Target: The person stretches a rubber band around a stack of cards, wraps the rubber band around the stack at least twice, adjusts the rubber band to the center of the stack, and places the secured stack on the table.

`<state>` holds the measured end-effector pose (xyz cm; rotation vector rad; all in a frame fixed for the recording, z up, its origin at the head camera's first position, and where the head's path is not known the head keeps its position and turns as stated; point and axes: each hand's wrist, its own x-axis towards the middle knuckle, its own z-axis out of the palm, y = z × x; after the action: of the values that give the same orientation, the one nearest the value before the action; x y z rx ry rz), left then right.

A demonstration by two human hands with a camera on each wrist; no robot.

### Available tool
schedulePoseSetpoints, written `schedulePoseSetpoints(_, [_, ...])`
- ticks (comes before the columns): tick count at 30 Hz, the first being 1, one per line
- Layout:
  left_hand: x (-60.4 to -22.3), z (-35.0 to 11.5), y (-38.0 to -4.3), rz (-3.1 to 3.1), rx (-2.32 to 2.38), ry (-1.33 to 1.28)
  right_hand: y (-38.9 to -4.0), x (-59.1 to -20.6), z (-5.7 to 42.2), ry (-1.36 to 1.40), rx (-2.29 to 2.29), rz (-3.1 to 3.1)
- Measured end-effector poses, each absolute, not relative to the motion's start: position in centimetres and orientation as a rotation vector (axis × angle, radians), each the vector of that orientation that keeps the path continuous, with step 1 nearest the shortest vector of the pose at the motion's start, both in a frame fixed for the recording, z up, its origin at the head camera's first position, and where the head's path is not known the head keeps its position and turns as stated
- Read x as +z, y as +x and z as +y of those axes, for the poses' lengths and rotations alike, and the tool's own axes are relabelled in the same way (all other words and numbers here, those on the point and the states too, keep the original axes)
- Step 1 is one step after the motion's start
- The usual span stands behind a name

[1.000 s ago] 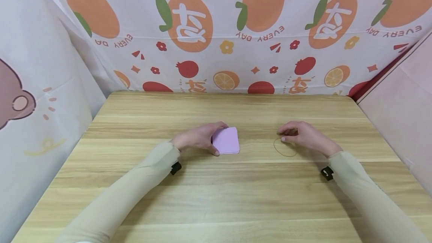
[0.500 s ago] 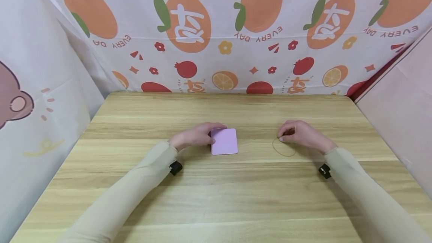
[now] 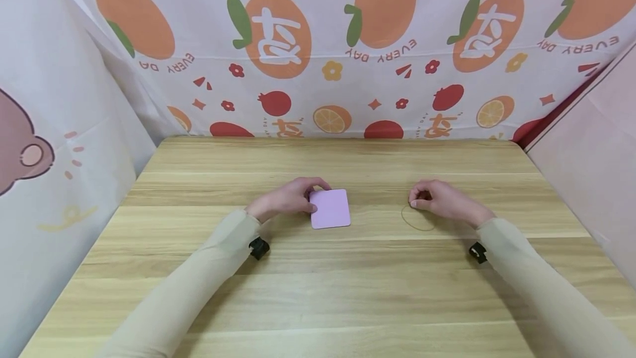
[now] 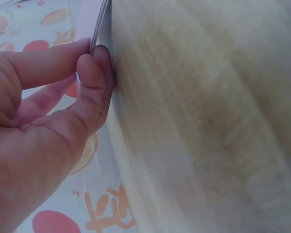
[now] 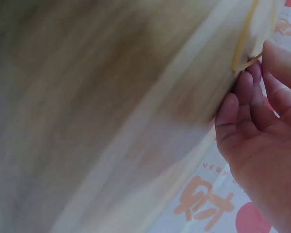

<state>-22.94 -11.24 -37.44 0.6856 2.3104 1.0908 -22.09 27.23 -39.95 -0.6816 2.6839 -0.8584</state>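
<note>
My left hand [image 3: 287, 199] pinches the left edge of a thin lilac square card [image 3: 330, 209] with rounded corners, low over the table. In the left wrist view, the card's edge [image 4: 99, 26] looks layered, and thumb and fingers meet on it; how many layers there are I cannot tell. To the right, my right hand [image 3: 444, 200] pinches a thin yellow-brown rubber band [image 3: 416, 229] by its upper side. The loop hangs toward the table in the head view. Close up in the right wrist view, the rubber band [image 5: 242, 41] runs up from between thumb and fingers.
Both hands are above a wood-grain table [image 3: 318, 291]. A fruit-print cloth [image 3: 328, 87] hangs along its back edge. Pale cloths stand at the left [image 3: 74, 126] and at the right [image 3: 596, 142]. Each wrist wears a black device.
The left thumb has moved from the card's lower corner up onto its left edge. The right thumb and fingers have closed together on the rubber band, which stays nearly in place.
</note>
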Motion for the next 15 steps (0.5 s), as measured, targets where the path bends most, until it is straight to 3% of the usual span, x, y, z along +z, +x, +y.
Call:
schedulePoseSetpoints(7, [-37.42, -11.48, -22.67, 2.289, 1.164, 0.600, -21.75, -39.32, 26.76, -0.679, -1.205, 2.445])
schedulePoseSetpoints(15, [-37.36, -11.58, -22.39, 2.291, 1.213, 0.580, -21.10, -38.88, 26.85, -0.439, -1.510, 2.204])
